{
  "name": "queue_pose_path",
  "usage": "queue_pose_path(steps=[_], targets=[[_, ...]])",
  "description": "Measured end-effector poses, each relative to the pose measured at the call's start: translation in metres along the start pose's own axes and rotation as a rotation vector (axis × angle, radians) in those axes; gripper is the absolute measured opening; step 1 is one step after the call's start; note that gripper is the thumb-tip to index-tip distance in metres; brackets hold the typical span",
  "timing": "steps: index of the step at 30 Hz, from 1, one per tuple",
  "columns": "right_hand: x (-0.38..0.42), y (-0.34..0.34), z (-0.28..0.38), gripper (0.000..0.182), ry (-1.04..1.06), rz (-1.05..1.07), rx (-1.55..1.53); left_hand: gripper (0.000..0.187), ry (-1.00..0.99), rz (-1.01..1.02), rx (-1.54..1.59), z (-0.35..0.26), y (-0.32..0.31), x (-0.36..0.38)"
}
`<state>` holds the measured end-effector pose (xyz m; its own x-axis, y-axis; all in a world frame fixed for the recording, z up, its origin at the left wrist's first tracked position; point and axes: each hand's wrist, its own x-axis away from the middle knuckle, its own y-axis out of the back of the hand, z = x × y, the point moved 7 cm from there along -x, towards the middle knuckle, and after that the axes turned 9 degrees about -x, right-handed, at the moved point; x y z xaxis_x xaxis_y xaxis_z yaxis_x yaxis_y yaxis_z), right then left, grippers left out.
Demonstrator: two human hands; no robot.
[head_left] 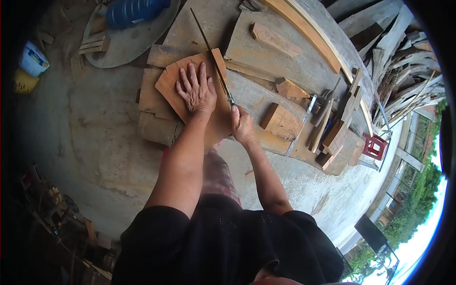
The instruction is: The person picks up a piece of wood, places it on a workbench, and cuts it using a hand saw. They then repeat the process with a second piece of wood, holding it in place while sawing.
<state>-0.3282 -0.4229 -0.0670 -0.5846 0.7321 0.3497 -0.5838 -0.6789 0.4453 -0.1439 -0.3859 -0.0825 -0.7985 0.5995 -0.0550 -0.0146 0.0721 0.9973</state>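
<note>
My left hand (197, 92) lies flat on a reddish-brown wooden board (171, 83), fingers spread and pointing away from me. My right hand (242, 124) is wrapped round the handle of a handsaw at the board's right side. The long thin saw blade (222, 81) runs forward from that fist, seen nearly edge-on, and its tip reaches past the board's far edge. Along the blade's right side shows a narrow strip of the same wood (218, 59). The board rests on a rough wooden work surface (156, 128), and my right fist covers most of the handle.
To the right lie a wood block (282, 122), an offcut (290, 89), a metal ruler-like bar (301, 124) and several narrow pieces. A flat piece (275, 40) sits farther back. A blue plastic bottle (135, 13) is at upper left, a red stool (375, 146) at far right.
</note>
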Motion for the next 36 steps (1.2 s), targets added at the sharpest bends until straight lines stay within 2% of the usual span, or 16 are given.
queue_pose_path(steps=[3,5,8,12,14,16,18,20,23,24,27,29,30,32,33,36], targets=[[0.024,0.006,-0.005,0.042,-0.004,-0.039,-0.022,0.056,-0.013,-0.026,0.002,-0.002,0.001,0.0],[0.104,0.017,-0.057,0.041,-0.011,-0.049,-0.048,0.054,-0.003,-0.073,-0.006,-0.001,0.0,-0.001],[0.248,0.044,-0.137,0.04,-0.157,-0.013,-0.066,0.054,-0.012,-0.05,-0.001,-0.003,-0.001,-0.002],[0.391,0.096,-0.137,0.047,-0.343,-0.179,0.043,0.055,-0.017,-0.037,-0.025,-0.002,0.001,-0.001],[0.415,0.109,-0.121,0.049,-0.442,-0.297,0.118,0.056,-0.035,-0.048,-0.042,-0.002,0.001,0.002],[0.412,0.112,-0.117,0.05,-0.443,-0.297,0.048,0.059,-0.088,-0.025,-0.028,-0.004,0.0,0.009],[0.396,0.096,-0.108,0.05,-0.449,-0.295,-0.048,0.063,-0.223,-0.019,0.011,-0.016,0.008,0.035],[0.367,0.09,-0.091,0.052,-0.385,-0.339,-0.104,0.063,-0.54,-0.007,0.076,-0.036,0.01,0.076],[0.33,0.089,-0.051,0.054,-0.273,-0.362,-0.175,0.055,-1.098,0.244,0.109,-0.049,0.018,0.146],[0.323,0.083,-0.052,0.055,-0.236,-0.353,-0.152,0.054,-1.187,0.306,0.138,-0.046,0.025,0.156],[0.313,0.072,-0.051,0.057,-0.192,-0.484,-0.17,0.055,-1.019,0.069,0.09,-0.018,0.02,0.116],[0.302,0.071,-0.033,0.058,-0.11,-0.422,-0.204,0.06,-0.87,0.018,-0.053,-0.003,0.01,0.059],[0.298,0.064,-0.04,0.059,-0.107,-0.441,-0.176,0.06,-0.884,0.005,-0.054,-0.003,0.009,0.034],[0.296,0.057,-0.041,0.058,-0.104,-0.481,-0.181,0.066,-0.661,0.02,-0.232,0.001,0.006,-0.02],[0.296,0.054,-0.041,0.058,-0.104,-0.503,-0.184,0.066,-0.671,0.013,-0.225,-0.007,0.011,-0.039],[0.302,0.05,-0.037,0.057,-0.141,-0.537,-0.196,0.074,-0.447,0.291,-0.159,-0.011,0.013,-0.082]])
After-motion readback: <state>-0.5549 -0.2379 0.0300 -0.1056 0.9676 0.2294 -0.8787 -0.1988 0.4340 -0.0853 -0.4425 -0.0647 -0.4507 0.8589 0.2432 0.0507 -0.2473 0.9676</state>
